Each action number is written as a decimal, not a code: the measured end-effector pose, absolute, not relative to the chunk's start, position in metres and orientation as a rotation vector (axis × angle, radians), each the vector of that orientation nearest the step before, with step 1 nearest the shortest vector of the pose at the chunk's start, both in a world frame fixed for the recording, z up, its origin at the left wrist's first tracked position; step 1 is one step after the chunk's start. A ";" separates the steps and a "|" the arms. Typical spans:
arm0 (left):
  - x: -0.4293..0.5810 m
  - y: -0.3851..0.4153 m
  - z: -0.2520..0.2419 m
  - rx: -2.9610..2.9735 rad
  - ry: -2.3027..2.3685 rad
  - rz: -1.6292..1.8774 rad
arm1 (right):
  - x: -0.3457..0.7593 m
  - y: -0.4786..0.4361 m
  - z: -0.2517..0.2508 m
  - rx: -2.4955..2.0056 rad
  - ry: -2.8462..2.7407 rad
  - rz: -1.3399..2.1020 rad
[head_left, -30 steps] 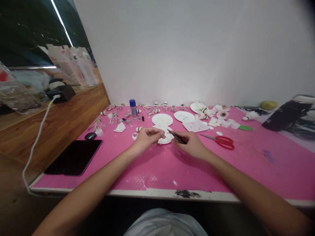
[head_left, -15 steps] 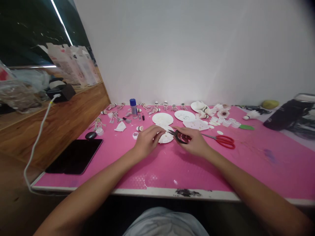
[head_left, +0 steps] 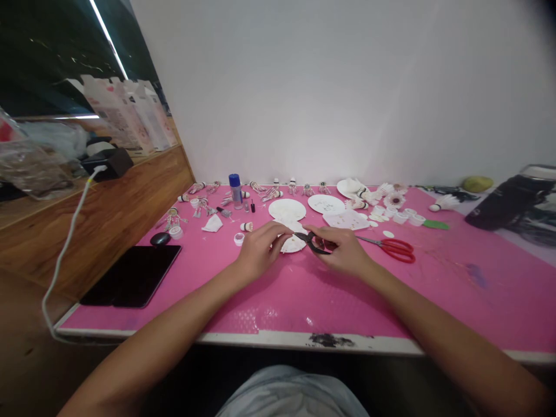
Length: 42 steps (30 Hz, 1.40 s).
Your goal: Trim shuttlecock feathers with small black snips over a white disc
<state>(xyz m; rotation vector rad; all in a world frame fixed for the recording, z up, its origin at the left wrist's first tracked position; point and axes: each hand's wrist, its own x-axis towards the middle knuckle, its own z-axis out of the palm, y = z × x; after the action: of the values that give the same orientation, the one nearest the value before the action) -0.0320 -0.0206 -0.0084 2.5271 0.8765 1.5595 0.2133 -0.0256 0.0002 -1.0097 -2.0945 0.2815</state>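
My right hand (head_left: pixel 341 246) is wrapped around small dark pliers (head_left: pixel 313 241), whose jaws point left and look closed. Their tips meet the fingertips of my left hand (head_left: pixel 263 246). That hand is pinched, and whatever lies between its fingers is too small to make out. Just below both hands is a white round plate (head_left: pixel 293 245) with tiny pieces on it, partly covered by my fingers. Behind it lies another white plate (head_left: pixel 286 209). A shuttlecock (head_left: pixel 247 227) rests left of my left hand, near a small clear pot (head_left: pixel 238 239).
Red-handled scissors (head_left: pixel 397 250) lie right of my right hand. Several worn shuttlecocks line the back edge, near a blue-capped bottle (head_left: pixel 235 191). A black tablet (head_left: pixel 132 276) is at the left. A dark flask (head_left: pixel 510 200) lies at the far right on the pink tabletop (head_left: pixel 278 301).
The pliers' jaws have closed and their tips have come up to my left fingertips. Both hands have otherwise stayed in nearly the same place.
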 end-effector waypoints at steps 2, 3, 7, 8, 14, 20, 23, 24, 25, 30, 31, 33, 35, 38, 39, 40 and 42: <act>-0.032 -0.021 -0.007 2.512 0.905 1.535 | 0.212 -0.027 0.001 -1.039 -2.088 0.294; -0.032 -0.022 -0.007 2.504 0.913 1.527 | 0.212 -0.027 0.002 -1.049 -2.083 0.295; -0.030 -0.025 -0.005 2.410 0.940 1.509 | 0.212 -0.027 0.002 -1.058 -2.068 0.303; -0.029 -0.026 -0.004 2.370 0.943 1.507 | 0.212 -0.026 0.001 -1.053 -2.069 0.306; -0.023 -0.032 -0.001 2.177 0.998 1.457 | 0.211 -0.026 -0.001 -1.044 -2.071 0.284; -0.021 -0.036 0.001 2.027 1.014 1.402 | 0.208 -0.029 0.000 -1.066 -2.060 0.246; -0.020 -0.037 0.001 1.994 1.014 1.393 | 0.208 -0.030 0.001 -1.081 -2.048 0.280; -0.020 -0.036 0.001 1.989 1.009 1.398 | 0.208 -0.030 0.001 -1.082 -2.045 0.288; -0.019 -0.036 0.001 1.987 1.004 1.400 | 0.208 -0.030 0.001 -1.078 -2.046 0.296; -0.020 -0.033 -0.002 1.993 1.022 1.406 | 0.210 -0.028 0.000 -1.069 -2.046 0.360; -0.021 -0.031 -0.002 1.994 1.039 1.412 | 0.210 -0.028 0.000 -1.079 -2.049 0.355; -0.025 -0.027 -0.002 1.973 1.078 1.411 | 0.210 -0.028 0.000 -1.093 -2.031 0.374; -0.030 -0.023 0.000 1.921 1.132 1.407 | 0.210 -0.028 0.001 -1.114 -1.986 0.400; -0.036 -0.018 0.003 1.840 1.198 1.424 | 0.214 -0.025 0.007 -1.150 -1.953 0.381; -0.037 -0.017 0.004 1.828 1.203 1.432 | 0.217 -0.022 0.010 -1.158 -1.919 0.357; -0.037 -0.017 0.005 1.824 1.204 1.438 | 0.221 -0.018 0.014 -1.174 -1.877 0.327; -0.037 -0.019 0.007 1.837 1.204 1.428 | 0.232 -0.008 0.022 -1.239 -1.780 0.270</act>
<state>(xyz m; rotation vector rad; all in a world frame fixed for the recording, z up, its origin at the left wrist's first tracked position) -0.0368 -0.0187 0.0068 1.8368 1.2036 1.4283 0.2321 -0.0083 0.0219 -1.2390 -1.7804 0.2701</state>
